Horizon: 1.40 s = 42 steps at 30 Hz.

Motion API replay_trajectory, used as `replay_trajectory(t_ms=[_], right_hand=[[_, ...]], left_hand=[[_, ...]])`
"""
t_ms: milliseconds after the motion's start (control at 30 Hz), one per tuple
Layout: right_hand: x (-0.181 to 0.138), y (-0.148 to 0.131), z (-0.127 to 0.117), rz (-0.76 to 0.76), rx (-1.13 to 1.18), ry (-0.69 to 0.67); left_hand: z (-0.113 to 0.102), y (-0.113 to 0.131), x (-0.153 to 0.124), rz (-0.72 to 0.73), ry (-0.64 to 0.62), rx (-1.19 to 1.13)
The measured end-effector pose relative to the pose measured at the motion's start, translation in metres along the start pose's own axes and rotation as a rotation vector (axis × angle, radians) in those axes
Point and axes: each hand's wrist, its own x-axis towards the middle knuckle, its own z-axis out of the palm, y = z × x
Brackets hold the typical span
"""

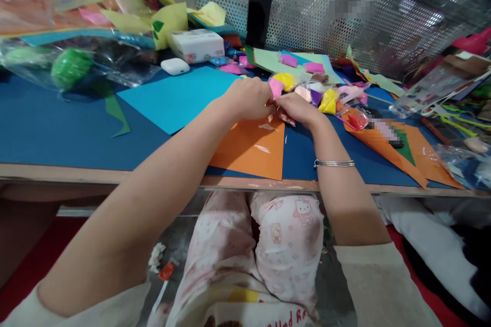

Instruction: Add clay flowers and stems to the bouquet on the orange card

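Note:
My left hand (247, 98) and my right hand (297, 110) meet fingertip to fingertip above an orange paper sheet (253, 150) on the blue table. Both have their fingers curled together in a pinch around something small that I cannot make out. White smears mark the orange sheet just below them. A silver bangle (334, 163) circles my right wrist. Just beyond the hands lies a heap of small clay packets: pink (275, 87), yellow (286, 80) and purple (315, 97) ones among them.
A light blue sheet (176, 99) lies to the left. A bagged green clay lump (71, 66), a white earbud case (174, 66), a white box (197, 43) and a black phone (259, 13) stand at the back. Orange and green paper pieces (402, 148) lie right.

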Motion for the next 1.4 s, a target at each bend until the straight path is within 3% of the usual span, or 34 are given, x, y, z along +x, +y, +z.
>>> replay_trajectory(t_ms=[1400], right_hand=[[0.0024,0.0000,0.0012,0.044,-0.092,0.033]], left_hand=[[-0.0045,0.0033,-0.0036,0.013,-0.059,0.010]])
